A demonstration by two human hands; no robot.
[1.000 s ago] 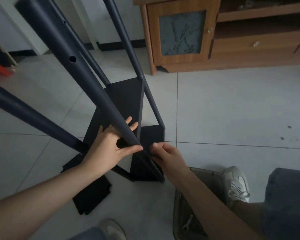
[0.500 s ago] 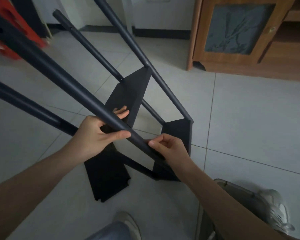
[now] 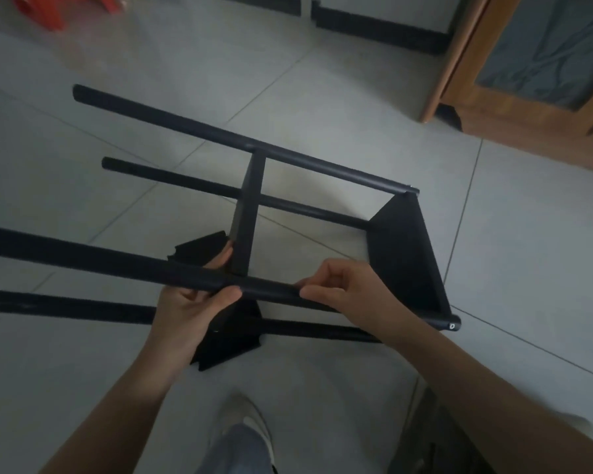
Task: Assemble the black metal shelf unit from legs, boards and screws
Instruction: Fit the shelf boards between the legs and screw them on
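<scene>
Change: shelf unit (image 3: 322, 234), steeply tilted a moment ago, is now lying on its side across the floor (image 3: 493, 268); likely being turned for the next board.
Left hand (image 3: 192, 302): curling round the near leg (image 3: 117, 265), thumb on top.
Right hand (image 3: 353, 292): pinching the same leg, fingertips together.
Boards: middle board (image 3: 247, 217) sitting just beyond the left fingers; end board (image 3: 404, 254) beyond the right knuckles.

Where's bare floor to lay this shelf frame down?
Bare tile lies beyond the far leg, toward the cabinet, and right of the end board. It is crowded below both hands, where a loose board and a shoe sit.
</scene>
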